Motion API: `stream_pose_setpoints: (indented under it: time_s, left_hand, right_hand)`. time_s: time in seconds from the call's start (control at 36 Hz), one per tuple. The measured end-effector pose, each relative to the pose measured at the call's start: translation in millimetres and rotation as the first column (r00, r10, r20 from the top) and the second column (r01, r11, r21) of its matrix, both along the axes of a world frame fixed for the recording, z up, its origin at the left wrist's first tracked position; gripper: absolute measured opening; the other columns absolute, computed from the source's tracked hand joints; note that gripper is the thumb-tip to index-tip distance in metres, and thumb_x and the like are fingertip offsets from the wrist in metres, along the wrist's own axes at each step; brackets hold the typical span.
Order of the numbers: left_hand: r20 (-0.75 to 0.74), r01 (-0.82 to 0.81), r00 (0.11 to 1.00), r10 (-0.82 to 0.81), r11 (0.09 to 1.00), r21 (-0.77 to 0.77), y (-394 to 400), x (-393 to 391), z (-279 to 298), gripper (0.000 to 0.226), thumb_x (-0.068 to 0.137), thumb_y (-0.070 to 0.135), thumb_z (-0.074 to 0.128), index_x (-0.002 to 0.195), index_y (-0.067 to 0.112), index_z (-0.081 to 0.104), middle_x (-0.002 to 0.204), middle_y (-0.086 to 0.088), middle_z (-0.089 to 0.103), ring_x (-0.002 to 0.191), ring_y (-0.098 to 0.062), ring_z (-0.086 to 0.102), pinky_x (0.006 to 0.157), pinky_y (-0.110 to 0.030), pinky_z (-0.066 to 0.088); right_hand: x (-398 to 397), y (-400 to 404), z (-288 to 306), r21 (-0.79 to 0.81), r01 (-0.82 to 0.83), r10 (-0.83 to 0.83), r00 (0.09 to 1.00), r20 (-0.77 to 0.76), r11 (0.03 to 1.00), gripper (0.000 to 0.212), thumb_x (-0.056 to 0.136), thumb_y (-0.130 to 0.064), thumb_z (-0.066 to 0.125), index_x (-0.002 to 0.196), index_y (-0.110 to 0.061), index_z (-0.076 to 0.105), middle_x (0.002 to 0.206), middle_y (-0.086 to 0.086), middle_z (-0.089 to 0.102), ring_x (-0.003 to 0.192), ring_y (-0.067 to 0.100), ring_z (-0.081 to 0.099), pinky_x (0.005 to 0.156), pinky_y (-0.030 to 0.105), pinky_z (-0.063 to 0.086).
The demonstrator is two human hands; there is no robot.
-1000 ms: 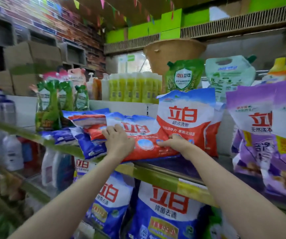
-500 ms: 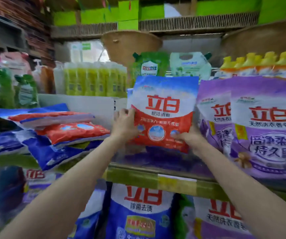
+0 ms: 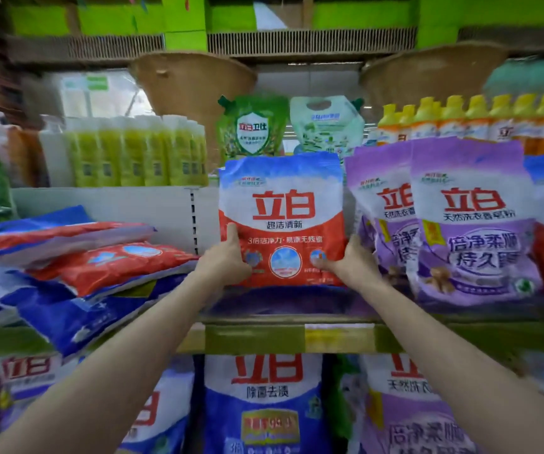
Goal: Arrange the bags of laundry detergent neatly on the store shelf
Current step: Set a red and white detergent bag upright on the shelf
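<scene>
Red-and-white detergent bag [image 3: 282, 221] is gripped upright at centre frame by left hand [image 3: 228, 257] and right hand [image 3: 350, 262]; if released unsupported, it could topple forward beside purple bags [image 3: 470, 224].

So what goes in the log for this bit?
left hand: grips red bag | right hand: grips red bag | bag: upright beside purple bags | pile: lying flat

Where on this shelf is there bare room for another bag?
Bare shelf lies between the toppled bag pile and the red-and-white bag held upright by the left hand and right hand. Right of it, purple bags crowd close.
</scene>
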State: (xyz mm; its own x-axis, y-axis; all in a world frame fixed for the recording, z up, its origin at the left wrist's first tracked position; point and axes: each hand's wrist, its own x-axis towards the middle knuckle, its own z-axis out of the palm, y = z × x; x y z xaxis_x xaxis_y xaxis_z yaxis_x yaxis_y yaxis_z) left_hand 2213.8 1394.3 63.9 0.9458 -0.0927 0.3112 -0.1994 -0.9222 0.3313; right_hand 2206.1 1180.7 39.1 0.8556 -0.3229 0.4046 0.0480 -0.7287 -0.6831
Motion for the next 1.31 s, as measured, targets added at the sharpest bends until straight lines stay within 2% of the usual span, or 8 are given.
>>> stream_pose_setpoints:
  time_s: [0.08, 0.17, 0.36, 0.47, 0.75, 0.94, 1.19, 1.31]
  left_hand:
    - [0.012, -0.005, 1.0, 0.004, 0.999, 0.043, 1, -3, 1, 0.07, 0.084, 0.021, 0.059, 0.138, 0.014, 0.014, 0.125, -0.018, 0.055, 0.111, -0.037, 0.056, 0.09, -0.042, 0.045]
    - [0.004, -0.007, 1.0, 0.007, 0.996, 0.087, 3, -7, 2, 0.064, 0.084, 0.027, 0.061, 0.133, 0.016, 0.021, 0.125, -0.013, 0.054, 0.111, -0.034, 0.057, 0.086, -0.041, 0.045]
    - [0.061, -0.03, 0.998, 0.022, 0.99, 0.141, 18, -11, 25, 0.045, 0.082, 0.041, 0.058, 0.118, 0.017, 0.049, 0.121, -0.004, 0.061, 0.108, -0.026, 0.059, 0.09, -0.038, 0.049]
    - [0.164, -0.091, 0.984, 0.062, 0.98, 0.176, 44, -24, 41, 0.037, 0.086, 0.034, 0.054, 0.117, 0.016, 0.053, 0.118, -0.007, 0.062, 0.111, -0.029, 0.056, 0.089, -0.036, 0.047]
    - [0.25, -0.34, 0.906, 0.341, 0.939, -0.047, 160, -62, 40, 0.028, 0.083, 0.025, 0.059, 0.103, 0.006, 0.064, 0.107, -0.019, 0.066, 0.105, -0.033, 0.059, 0.086, -0.034, 0.045]
    - [0.455, -0.494, 0.723, 0.52, 0.849, -0.187, 204, -83, 36, 0.027, 0.087, 0.023, 0.056, 0.107, 0.005, 0.059, 0.113, -0.02, 0.054, 0.114, -0.034, 0.045, 0.098, -0.036, 0.033]
    - [-0.135, -0.481, 0.842, 0.522, 0.613, -0.627, 242, -83, 35, 0.066, 0.095, 0.052, 0.035, 0.128, -0.004, 0.05, 0.13, -0.022, 0.055, 0.118, -0.036, 0.054, 0.099, -0.04, 0.043]
    - [-0.18, -0.456, 0.866, 0.467, 0.59, -0.666, 244, -77, 32, 0.076, 0.089, 0.063, 0.037, 0.133, 0.003, 0.048, 0.138, -0.015, 0.05, 0.124, -0.033, 0.05, 0.105, -0.04, 0.04]
  right_hand:
    - [-2, 7, -1, -0.026, 0.083, -0.08, 0.993, 0.09, 0.996, 0.097, 0.068, -0.041, 0.08, 0.135, 0.005, 0.027, 0.14, 0.021, 0.041, 0.131, 0.033, 0.04, 0.104, 0.044, 0.038]
    - [-8, 12, 2, -0.104, 0.156, -0.131, 0.969, 0.209, 0.982, 0.07, 0.075, -0.028, 0.076, 0.123, 0.004, 0.036, 0.129, 0.019, 0.046, 0.122, 0.033, 0.046, 0.091, 0.04, 0.042]
    - [-9, 44, 14, -0.409, -0.102, 0.249, 0.912, 0.327, 0.907, 0.023, 0.088, -0.021, 0.06, 0.082, -0.014, 0.039, 0.084, 0.0, 0.045, 0.071, 0.017, 0.045, 0.061, 0.025, 0.033]
    - [6, 77, 31, -0.463, -0.283, 0.399, 0.9, 0.174, 0.84, 0.015, 0.089, -0.024, 0.059, 0.087, -0.012, 0.05, 0.087, 0.001, 0.05, 0.081, 0.021, 0.054, 0.072, 0.036, 0.049]
    - [23, 190, 47, -0.413, -0.569, 0.624, 0.781, -0.001, 0.711, 0.023, 0.091, -0.019, 0.055, 0.104, 0.0, 0.06, 0.107, 0.019, 0.063, 0.101, 0.031, 0.058, 0.081, 0.032, 0.041]
    - [38, 240, 57, -0.378, -0.602, 0.646, 0.763, -0.013, 0.703, 0.031, 0.092, -0.028, 0.051, 0.113, -0.005, 0.056, 0.118, 0.018, 0.059, 0.106, 0.031, 0.055, 0.089, 0.037, 0.042]
    - [59, 275, 60, -0.077, -0.627, 0.609, 0.775, -0.171, 0.775, 0.059, 0.096, -0.041, 0.043, 0.144, -0.01, 0.028, 0.143, 0.015, 0.042, 0.131, 0.032, 0.041, 0.104, 0.034, 0.033]
    - [63, 282, 57, 0.098, -0.654, 0.662, 0.741, -0.113, 0.75, 0.042, 0.093, -0.04, 0.049, 0.122, -0.009, 0.045, 0.131, 0.016, 0.051, 0.111, 0.026, 0.049, 0.096, 0.035, 0.039]
